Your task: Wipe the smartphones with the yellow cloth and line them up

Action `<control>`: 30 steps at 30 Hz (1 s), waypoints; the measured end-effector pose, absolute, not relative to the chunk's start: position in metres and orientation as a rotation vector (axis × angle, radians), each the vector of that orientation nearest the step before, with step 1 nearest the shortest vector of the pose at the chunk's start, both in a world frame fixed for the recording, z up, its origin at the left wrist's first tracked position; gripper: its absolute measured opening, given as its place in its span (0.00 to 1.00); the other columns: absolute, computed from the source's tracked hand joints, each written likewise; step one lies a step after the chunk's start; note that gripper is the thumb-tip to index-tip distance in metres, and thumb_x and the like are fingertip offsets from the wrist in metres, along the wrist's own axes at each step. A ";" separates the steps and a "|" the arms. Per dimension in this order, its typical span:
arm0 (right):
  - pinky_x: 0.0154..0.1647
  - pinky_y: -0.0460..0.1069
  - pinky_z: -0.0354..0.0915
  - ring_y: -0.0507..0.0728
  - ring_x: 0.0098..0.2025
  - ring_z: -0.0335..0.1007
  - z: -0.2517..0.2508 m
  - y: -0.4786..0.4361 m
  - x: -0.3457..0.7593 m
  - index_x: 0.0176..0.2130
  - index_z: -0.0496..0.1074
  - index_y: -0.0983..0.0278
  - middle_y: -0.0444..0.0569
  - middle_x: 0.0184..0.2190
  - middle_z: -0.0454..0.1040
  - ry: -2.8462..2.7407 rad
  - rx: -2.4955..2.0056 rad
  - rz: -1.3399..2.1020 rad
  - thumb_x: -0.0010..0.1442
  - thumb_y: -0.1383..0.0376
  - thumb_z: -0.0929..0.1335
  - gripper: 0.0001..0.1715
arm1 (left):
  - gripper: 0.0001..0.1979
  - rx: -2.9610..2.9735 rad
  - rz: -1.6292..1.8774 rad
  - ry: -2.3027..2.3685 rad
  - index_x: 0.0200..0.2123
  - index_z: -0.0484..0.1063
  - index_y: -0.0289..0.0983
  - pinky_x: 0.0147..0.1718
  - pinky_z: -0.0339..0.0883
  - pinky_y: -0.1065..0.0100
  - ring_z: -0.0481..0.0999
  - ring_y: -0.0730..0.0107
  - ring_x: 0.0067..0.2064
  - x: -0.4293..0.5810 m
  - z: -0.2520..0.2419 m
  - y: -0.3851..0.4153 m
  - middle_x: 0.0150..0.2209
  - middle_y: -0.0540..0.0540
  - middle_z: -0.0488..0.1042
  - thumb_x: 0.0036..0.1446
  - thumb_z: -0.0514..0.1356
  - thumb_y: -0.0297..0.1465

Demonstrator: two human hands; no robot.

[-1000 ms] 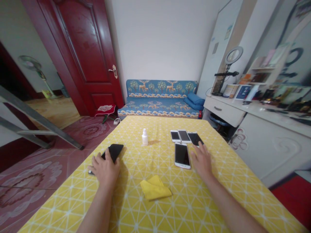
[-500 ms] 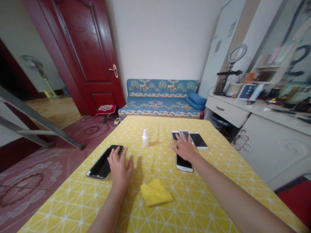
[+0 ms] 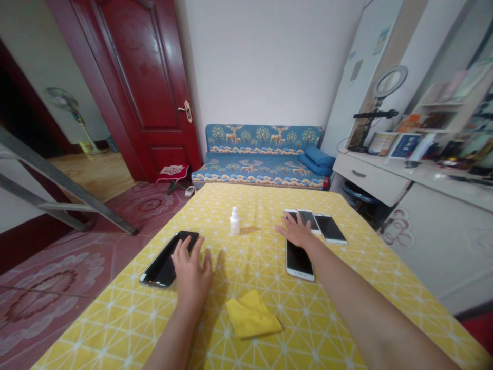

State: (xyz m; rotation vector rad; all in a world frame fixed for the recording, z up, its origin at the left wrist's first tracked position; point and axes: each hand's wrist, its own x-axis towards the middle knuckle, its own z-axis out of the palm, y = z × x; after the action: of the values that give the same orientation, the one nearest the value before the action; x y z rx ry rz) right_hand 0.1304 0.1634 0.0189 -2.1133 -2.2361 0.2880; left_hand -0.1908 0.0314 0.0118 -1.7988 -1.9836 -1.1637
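Note:
My left hand (image 3: 191, 275) rests open on the yellow patterned tablecloth (image 3: 96, 329), its fingertips at the right edge of a black smartphone (image 3: 167, 259). My right hand (image 3: 296, 231) lies open over the top end of a white-framed smartphone (image 3: 299, 264). Its fingertips reach toward a row of three phones, the nearest a white-framed phone (image 3: 308, 220), with a black-screened one (image 3: 329, 228) to its right. A small white dropper bottle (image 3: 234, 222) stands between my hands, further back. A folded yellow cloth (image 3: 252, 314) lies near the table's front.
The table's left edge drops to a patterned pink floor (image 3: 50, 303). A blue deer-print sofa (image 3: 262, 159) stands beyond the far edge. To the right is a white drawer unit (image 3: 370, 177) with a ring light (image 3: 390, 82). A red door (image 3: 142, 87) and metal ladder (image 3: 57, 180) are on the left.
My left hand has moved off the black phone to its right side, leaving the phone uncovered. My right hand has moved forward and left, over the white phone's top end.

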 end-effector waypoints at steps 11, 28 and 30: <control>0.64 0.70 0.30 0.69 0.70 0.24 0.033 0.116 0.128 0.67 0.47 0.65 0.55 0.70 0.38 -2.115 -2.123 0.173 0.62 0.39 0.50 0.47 | 0.19 -1.724 -1.081 -2.034 0.53 0.69 0.37 0.59 0.48 0.44 0.51 0.47 0.65 -0.193 0.015 0.031 0.60 0.35 0.58 0.61 0.51 0.34; 0.66 0.67 0.29 0.61 0.69 0.39 0.016 0.039 0.146 0.63 0.59 0.59 0.46 0.67 0.53 -2.354 -1.775 0.042 0.65 0.59 0.56 0.29 | 0.29 -1.388 -0.572 -2.603 0.60 0.59 0.35 0.51 0.52 0.38 0.61 0.39 0.58 -0.232 0.018 0.029 0.54 0.27 0.64 0.58 0.48 0.42; 0.66 0.67 0.27 0.62 0.69 0.40 0.019 0.039 0.146 0.62 0.60 0.61 0.47 0.66 0.54 -2.341 -1.794 0.024 0.64 0.62 0.56 0.28 | 0.29 -1.384 -0.569 -2.601 0.60 0.58 0.35 0.51 0.53 0.40 0.61 0.40 0.58 -0.232 0.019 0.029 0.56 0.28 0.64 0.58 0.48 0.42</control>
State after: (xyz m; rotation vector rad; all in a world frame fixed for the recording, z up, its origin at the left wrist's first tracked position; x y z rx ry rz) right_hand 0.1460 0.0393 0.0188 -1.7937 -2.3407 0.0240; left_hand -0.2321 0.0285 0.0187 -1.3842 -2.6014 -0.5687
